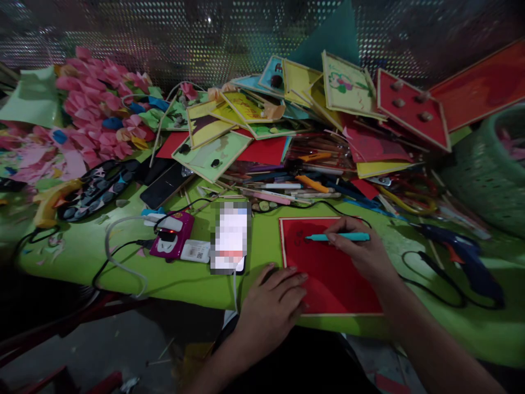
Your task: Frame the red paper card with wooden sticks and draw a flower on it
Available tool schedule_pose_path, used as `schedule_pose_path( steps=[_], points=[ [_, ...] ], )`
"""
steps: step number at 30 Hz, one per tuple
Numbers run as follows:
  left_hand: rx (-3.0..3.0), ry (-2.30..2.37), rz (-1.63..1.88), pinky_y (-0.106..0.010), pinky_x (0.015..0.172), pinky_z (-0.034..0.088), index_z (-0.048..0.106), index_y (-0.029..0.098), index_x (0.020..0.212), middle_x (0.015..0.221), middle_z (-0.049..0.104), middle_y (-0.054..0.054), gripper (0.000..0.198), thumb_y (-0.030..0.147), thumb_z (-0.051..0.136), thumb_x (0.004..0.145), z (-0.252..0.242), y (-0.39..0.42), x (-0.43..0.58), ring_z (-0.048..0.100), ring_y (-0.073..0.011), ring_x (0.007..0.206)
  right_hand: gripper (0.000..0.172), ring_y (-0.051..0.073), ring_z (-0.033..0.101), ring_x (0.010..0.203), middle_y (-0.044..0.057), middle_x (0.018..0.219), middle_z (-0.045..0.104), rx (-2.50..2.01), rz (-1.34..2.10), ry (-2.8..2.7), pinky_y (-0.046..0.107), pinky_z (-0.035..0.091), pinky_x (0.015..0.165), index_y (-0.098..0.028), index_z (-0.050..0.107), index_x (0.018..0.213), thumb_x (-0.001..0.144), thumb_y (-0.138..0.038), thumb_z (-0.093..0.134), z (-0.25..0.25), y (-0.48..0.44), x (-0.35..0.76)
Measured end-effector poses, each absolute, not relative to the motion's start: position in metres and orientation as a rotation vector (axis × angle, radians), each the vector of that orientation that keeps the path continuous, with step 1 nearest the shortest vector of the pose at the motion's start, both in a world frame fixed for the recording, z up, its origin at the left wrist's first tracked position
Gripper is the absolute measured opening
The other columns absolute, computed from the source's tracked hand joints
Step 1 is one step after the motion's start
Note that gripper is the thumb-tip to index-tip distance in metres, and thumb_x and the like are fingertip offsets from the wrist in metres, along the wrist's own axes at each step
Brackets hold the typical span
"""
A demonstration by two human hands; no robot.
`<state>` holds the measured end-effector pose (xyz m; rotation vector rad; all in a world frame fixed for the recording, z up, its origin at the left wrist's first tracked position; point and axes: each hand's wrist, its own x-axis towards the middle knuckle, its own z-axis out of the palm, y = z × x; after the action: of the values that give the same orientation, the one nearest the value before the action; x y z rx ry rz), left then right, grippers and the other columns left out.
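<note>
A red card (328,273) with a pale wooden border lies on the green table (192,273) right in front of me. My right hand (361,249) grips a teal pen (338,237), its tip on the card's upper left part beside a small dark mark. My left hand (273,306) lies palm down with fingers spread on the card's lower left corner, pressing it to the table.
A phone (229,238) on a cable lies left of the card, next to a purple charger (168,236). A blue glue gun (463,254) with its cord lies to the right. Behind are piled coloured cards (348,87), pens, pink paper flowers (94,104) and a green basket (488,169).
</note>
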<state>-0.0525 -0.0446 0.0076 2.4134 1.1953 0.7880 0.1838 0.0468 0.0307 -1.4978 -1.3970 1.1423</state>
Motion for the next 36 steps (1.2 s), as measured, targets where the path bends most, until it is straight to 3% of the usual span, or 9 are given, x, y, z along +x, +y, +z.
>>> schedule_pose_path(
  steps=[15,36],
  points=[
    [2.413,1.183,0.786,-0.039,0.116,0.037,0.067,0.026,0.107,0.127,0.072,0.002,0.015,0.030,0.058,0.095,0.0074,-0.0441,-0.0529,0.061,-0.0139,0.126,0.012,0.016,0.051,0.066,0.000,0.073,0.061,-1.510,1.120,-1.469,0.030,0.040,0.061,-0.023,0.066,0.078,0.082,-0.034,0.070,0.0292,0.0470,0.1836],
    [2.416,1.189,0.818,-0.037,0.117,0.035,0.065,0.026,0.107,0.130,0.071,0.009,0.014,0.029,0.059,0.095,0.0065,-0.0439,-0.0524,0.059,-0.0107,0.128,0.011,0.017,0.052,0.065,0.000,0.071,0.062,-1.535,1.135,-1.450,0.030,0.039,0.060,-0.023,0.066,0.076,0.080,-0.032,0.070,0.0268,0.0481,0.1885]
  ],
)
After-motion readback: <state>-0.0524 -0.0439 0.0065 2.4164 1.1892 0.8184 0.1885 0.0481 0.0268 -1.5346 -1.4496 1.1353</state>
